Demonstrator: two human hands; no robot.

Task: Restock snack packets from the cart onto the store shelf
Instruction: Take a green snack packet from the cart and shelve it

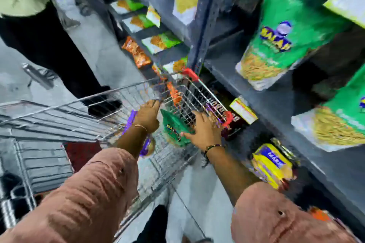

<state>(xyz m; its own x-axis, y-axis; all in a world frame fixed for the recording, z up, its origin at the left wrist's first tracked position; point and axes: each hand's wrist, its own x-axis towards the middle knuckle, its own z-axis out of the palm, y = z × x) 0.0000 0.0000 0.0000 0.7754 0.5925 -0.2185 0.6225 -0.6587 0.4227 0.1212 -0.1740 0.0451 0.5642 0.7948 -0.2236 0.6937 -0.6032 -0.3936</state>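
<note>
Hands (205, 130) spread over crinkly green packet (173, 130) in wire cart (110, 102).

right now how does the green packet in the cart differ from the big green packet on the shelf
The cart packet looks smaller and lies tilted in the cart, with the right hand on its edge. The shelf packet looks much larger and stands on the shelf, with no hand on it. Both are green with a blue and yellow logo.

Cart (122, 92) stands left of the shelf (233, 77), its right rim close against it. Both hands (148, 114) reach inside the cart, a snack packet (173, 126) between them. More packets (276, 45) line the shelf edges.
</note>
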